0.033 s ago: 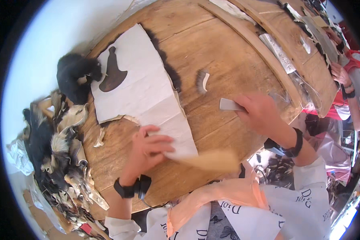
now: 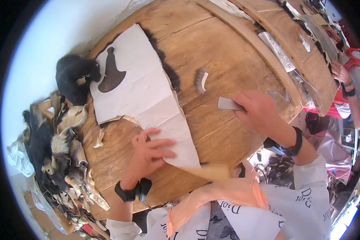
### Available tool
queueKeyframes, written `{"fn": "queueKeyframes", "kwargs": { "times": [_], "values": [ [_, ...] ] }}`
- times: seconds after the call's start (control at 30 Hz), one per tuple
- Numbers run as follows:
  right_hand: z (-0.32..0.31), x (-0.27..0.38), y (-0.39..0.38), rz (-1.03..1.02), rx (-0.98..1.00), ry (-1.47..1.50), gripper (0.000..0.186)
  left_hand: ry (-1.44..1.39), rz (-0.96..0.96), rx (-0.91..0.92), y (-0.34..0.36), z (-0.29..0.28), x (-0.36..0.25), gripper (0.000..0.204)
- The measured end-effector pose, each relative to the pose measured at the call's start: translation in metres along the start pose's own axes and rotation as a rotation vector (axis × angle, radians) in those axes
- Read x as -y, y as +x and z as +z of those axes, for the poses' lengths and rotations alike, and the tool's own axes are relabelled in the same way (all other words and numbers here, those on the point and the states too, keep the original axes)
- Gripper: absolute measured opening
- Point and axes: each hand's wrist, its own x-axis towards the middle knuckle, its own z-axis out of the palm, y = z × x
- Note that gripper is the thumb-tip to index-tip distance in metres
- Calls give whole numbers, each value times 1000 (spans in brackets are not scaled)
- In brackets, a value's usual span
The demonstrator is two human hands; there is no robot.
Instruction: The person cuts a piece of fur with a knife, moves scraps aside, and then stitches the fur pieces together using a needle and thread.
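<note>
My right hand is closed around a flat metal blade, held above the tabletop with its blunt end pointing left. My left hand is over the near left edge of a white sheet, fingers spread and slightly blurred. Dark fur shows from under the sheet's right edge. By the sheet's near corner is a tan, motion-smeared flap or piece; whether it joins the sheet I cannot tell. On the sheet's far part lies a dark tool with a flared, axe-like end.
A black fur piece sits against the wall at left, above a heap of fur scraps. A small fur strip lies mid-table. Wooden boards run along the far right, where another person's hand works.
The tan piece has dropped nearer to me and shows less of its length. The sheet's near corner reaches slightly lower. My right hand with the blade has barely moved.
</note>
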Motion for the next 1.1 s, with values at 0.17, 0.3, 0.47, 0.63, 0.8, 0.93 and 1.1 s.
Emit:
{"fn": "queueKeyframes", "kwargs": {
  "times": [0.17,0.3,0.47,0.63,0.8,0.93,1.1],
  "values": [
    [0,1,7,46,22,74,18,185,48,7,-9,14,-7,37],
    [8,-7,21,-41,-76,158,15,32,73,-109,11,-10,6,28],
    [-14,16,51,81,56,507,12,-276,-205,-722,96,-105,26,30],
    [-5,33,78,425,46,2054,23,89,-51,-1075,87,-76,-5,32],
    [42,47,80,361,481,1792,19,198,-156,-646,18,22,-33,13],
    [67,64,84,-71,499,1078,18,52,-188,-580,15,62,-45,23],
    [90,61,84,-333,346,893,16,132,-209,-572,27,70,-40,26]
  ]
}}
